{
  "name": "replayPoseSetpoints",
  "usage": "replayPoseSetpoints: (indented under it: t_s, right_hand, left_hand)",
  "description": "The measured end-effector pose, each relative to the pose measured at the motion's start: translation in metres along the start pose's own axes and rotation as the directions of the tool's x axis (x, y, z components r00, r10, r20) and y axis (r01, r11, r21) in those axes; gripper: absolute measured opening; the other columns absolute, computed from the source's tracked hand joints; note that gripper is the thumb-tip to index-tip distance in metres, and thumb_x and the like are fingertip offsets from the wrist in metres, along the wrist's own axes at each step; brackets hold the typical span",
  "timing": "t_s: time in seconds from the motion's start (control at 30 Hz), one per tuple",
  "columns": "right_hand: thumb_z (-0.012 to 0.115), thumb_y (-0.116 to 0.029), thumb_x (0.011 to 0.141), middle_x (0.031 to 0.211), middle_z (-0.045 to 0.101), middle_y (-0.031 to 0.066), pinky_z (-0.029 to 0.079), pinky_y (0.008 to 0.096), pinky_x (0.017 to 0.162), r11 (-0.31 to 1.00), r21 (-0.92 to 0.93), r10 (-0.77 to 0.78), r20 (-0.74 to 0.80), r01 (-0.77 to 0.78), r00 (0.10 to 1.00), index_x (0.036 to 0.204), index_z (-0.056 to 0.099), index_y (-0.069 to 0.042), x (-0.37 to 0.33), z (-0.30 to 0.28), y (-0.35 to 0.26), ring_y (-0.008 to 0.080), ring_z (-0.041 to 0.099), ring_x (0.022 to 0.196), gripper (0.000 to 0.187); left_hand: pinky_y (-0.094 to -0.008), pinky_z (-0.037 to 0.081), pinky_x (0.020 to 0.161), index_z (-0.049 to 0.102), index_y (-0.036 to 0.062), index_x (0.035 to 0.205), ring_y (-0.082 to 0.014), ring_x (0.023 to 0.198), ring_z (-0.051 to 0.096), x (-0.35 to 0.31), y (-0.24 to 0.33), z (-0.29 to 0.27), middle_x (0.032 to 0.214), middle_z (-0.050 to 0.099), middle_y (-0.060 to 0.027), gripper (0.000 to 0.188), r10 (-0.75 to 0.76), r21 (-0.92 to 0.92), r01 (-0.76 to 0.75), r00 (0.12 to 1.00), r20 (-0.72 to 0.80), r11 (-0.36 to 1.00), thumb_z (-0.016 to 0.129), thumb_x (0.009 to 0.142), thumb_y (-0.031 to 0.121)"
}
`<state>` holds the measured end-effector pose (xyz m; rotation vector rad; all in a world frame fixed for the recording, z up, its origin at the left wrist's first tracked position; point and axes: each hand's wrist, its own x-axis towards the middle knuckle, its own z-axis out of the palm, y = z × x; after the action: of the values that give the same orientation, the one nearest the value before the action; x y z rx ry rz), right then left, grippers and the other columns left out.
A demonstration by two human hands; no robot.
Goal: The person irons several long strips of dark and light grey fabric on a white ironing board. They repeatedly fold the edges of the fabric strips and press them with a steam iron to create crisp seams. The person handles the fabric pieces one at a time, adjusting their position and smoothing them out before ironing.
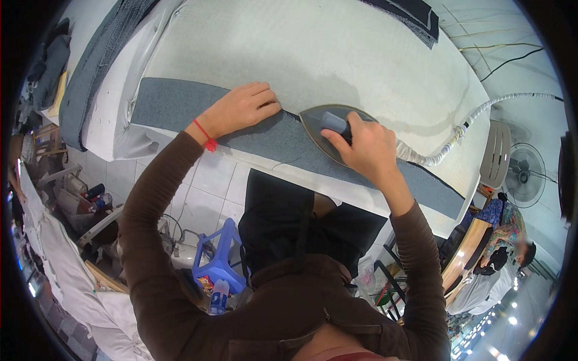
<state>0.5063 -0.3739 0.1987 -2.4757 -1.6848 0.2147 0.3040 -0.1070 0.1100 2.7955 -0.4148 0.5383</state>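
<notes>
A long grey-blue fabric strip [174,111] lies along the near side of a white padded ironing table [241,45]. My right hand [370,150] is wrapped round the dark handle of an iron [316,129]. The iron's soleplate rests over the strip and its far edge, with the pointed tip toward my left hand. My left hand [244,109] lies on the strip, left of the iron. Its fingers are bent and closed at the strip's far edge, close to the iron's tip; the fingertips are partly hidden. A wrapped cord [445,150] runs from the iron to the right.
Dark folded fabric [409,18] lies at the table's far edge, and more grey fabric [96,78] hangs over its left end. Below the table stands a blue plastic stool [220,256] beside a bottle [218,298]. A fan [524,173] and a seated person [506,259] are at the right.
</notes>
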Motion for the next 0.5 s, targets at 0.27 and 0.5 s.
replayPoseSetpoints:
  t_s: [0.27, 0.5]
  right_hand:
    - [0.074, -0.069, 0.101, 0.062, 0.072, 0.0149, 0.058, 0.045, 0.052, 0.999, -0.022, -0.026, 0.022, 0.026, 0.999, 0.086, 0.07, -0.005, 0.006, 0.001, -0.006, 0.0354, 0.074, 0.055, 0.065]
    - [0.074, -0.07, 0.1, 0.058, 0.068, 0.0131, 0.057, 0.0456, 0.051, 0.999, -0.025, -0.031, -0.061, 0.029, 0.998, 0.083, 0.069, -0.007, 0.001, 0.009, -0.002, 0.0343, 0.072, 0.052, 0.066]
  left_hand:
    - [-0.0381, 0.061, 0.092, 0.074, 0.0022, 0.111, -0.0261, 0.11, 0.069, -0.001, -0.002, 0.003, 0.112, 0.07, -0.0073, 0.025, -0.004, -0.012, 0.004, 1.0, 0.018, 1.0, 0.076, 0.087, 0.009]
    - [-0.038, 0.061, 0.094, 0.076, 0.002, 0.115, -0.0259, 0.111, 0.07, 0.001, -0.002, -0.003, 0.115, 0.071, -0.0075, 0.027, 0.042, 0.015, -0.043, 0.996, 0.082, 0.999, 0.075, 0.089, 0.01]
